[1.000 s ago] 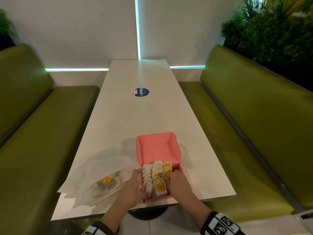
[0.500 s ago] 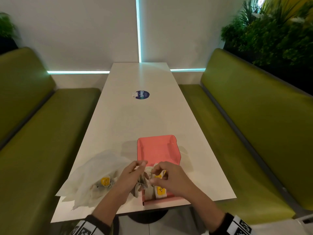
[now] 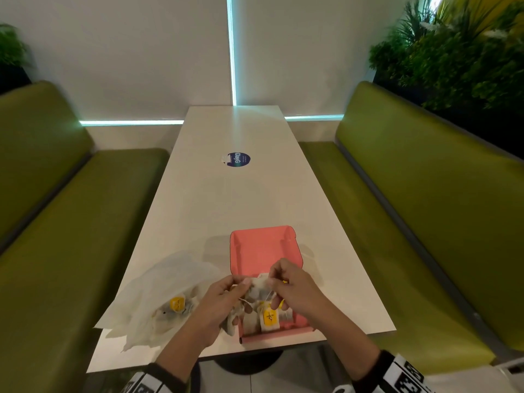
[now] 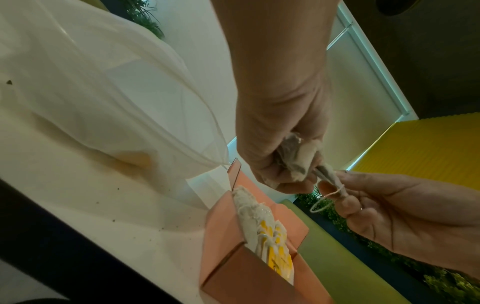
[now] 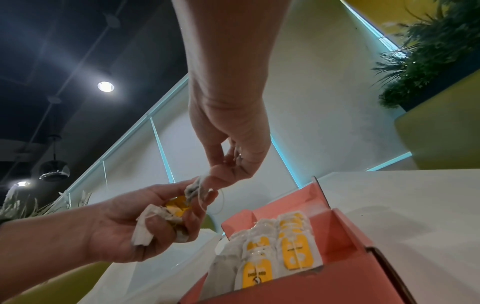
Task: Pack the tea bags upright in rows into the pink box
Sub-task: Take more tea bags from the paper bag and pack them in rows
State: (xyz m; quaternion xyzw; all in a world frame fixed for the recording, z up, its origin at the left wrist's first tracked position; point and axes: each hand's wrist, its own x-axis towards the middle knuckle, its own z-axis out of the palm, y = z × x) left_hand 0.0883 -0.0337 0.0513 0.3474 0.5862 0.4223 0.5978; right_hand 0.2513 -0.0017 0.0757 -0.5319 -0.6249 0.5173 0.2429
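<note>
The pink box (image 3: 263, 251) stands at the table's near edge with its lid up; its wall shows close up (image 5: 350, 257) (image 4: 233, 267). Rows of tea bags (image 5: 272, 246) with yellow tags stand upright inside it (image 3: 269, 319). Just above the box, my left hand (image 3: 241, 285) grips a crumpled bunch of tea bags (image 5: 176, 207) (image 4: 296, 156). My right hand (image 3: 273, 279) pinches the top corner and string of one bag (image 5: 197, 185) from that bunch. The two hands' fingertips meet there (image 4: 330, 176).
A clear plastic bag (image 3: 158, 293) lies left of the box, with a few more tea bags (image 3: 177, 303) inside. A round blue sticker (image 3: 238, 159) marks the white table (image 3: 226, 199) further back. Green benches (image 3: 425, 208) run along both sides.
Both hands were down in the box among the rows a second ago. They have lifted above it, the left holding a bunch of bags, the right now pinching one.
</note>
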